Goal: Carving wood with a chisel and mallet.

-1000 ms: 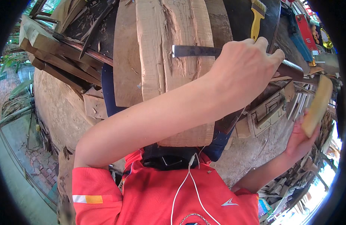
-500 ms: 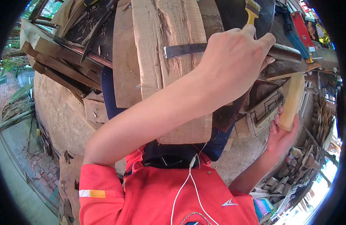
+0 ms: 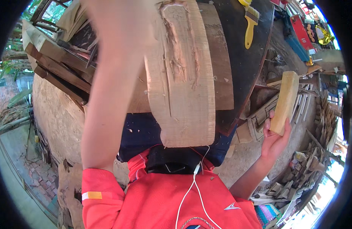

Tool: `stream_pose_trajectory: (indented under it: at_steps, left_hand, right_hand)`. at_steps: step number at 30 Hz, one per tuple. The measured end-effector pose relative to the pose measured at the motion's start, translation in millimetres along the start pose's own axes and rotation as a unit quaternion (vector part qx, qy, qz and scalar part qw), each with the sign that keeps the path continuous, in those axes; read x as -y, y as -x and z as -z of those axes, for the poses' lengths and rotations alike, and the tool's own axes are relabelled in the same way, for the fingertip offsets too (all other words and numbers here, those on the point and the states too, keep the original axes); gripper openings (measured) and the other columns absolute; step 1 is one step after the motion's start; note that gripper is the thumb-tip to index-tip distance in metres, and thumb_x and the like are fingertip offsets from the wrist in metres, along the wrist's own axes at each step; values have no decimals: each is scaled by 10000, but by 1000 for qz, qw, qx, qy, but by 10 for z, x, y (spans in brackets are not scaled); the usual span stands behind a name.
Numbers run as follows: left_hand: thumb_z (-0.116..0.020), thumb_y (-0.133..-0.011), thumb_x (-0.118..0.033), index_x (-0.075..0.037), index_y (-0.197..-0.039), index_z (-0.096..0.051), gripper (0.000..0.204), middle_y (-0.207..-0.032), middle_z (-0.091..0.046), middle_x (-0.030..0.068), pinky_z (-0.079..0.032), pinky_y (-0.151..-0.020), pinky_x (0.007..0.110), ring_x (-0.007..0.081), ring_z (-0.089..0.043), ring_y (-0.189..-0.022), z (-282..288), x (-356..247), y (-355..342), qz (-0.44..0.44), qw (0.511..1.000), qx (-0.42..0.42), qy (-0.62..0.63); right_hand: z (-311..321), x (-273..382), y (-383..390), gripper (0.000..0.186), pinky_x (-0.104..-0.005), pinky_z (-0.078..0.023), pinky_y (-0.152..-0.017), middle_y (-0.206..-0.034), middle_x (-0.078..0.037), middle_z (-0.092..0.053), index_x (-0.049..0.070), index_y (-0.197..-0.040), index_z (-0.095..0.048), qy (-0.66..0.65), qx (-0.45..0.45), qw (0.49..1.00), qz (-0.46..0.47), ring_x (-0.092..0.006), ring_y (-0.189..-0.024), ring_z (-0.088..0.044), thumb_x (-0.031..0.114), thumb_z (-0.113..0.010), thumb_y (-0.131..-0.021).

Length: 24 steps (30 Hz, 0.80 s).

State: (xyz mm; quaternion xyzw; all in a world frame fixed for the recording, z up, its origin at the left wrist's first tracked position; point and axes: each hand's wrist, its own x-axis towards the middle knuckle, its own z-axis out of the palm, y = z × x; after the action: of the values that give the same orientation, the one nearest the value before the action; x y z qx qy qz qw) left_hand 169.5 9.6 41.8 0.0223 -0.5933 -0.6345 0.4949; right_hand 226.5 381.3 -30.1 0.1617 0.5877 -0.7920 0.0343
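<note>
My left hand (image 3: 120, 21) is a motion-blurred shape at the upper left, beside a long pale board (image 3: 181, 114); its fingers and anything in them cannot be made out. The board has rough carved grooves and faint pencil lines, and lies on a wider brown board (image 3: 221, 87) over a dark tabletop (image 3: 246, 65). My right hand (image 3: 277, 131) is closed round the lower end of a pale yellow wooden block (image 3: 283, 101), out to the right of the boards. A yellow-handled paintbrush (image 3: 250, 28) lies above the board's right side.
Stacked timber offcuts (image 3: 57, 65) are at the upper left. At the upper right are a red object (image 3: 301, 32) and a blue one (image 3: 300, 45). A framed wooden piece (image 3: 260, 122) and a woodpile (image 3: 321, 126) are on the right, with pale ground (image 3: 56, 114) on the left.
My left hand has swung from the right, across the board, to the upper left; the dark blade it held is no longer distinguishable. The block in my right hand has moved leftward and stands more upright.
</note>
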Motion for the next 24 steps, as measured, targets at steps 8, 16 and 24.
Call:
stream_pose_trajectory:
  at_steps: [8,16,24]
  left_hand:
    - [-680,-913,-307,-132,-1108,-683,262,-857,-615,133,-519,-665,447,353,-657,-778,-720,156,741,-161,969,189,7]
    - [-695,-889,-320,-148,-1152,-689,315,-857,-605,113,-516,-655,437,329,-650,-762,-662,119,844,-101,961,252,-42]
    - [-702,-882,-305,-147,-1163,-691,322,-851,-608,106,-510,-644,434,319,-648,-754,-713,143,878,-95,964,240,-60]
  right_hand:
    - [-289,110,115,500,-220,-371,-474,-1027,-153,-538,5,-1336,-446,9,54,997,52,-160,-686,-517,389,-447,-1016]
    - [-322,481,166,583,-216,-400,-463,-1035,-183,-505,-72,-1371,-355,49,72,987,138,-162,-660,-517,377,-433,-1007]
    - [-447,803,203,598,-216,-442,-542,-1058,-208,-473,-94,-1397,-304,86,1,961,263,-181,-750,-528,357,-417,-1022]
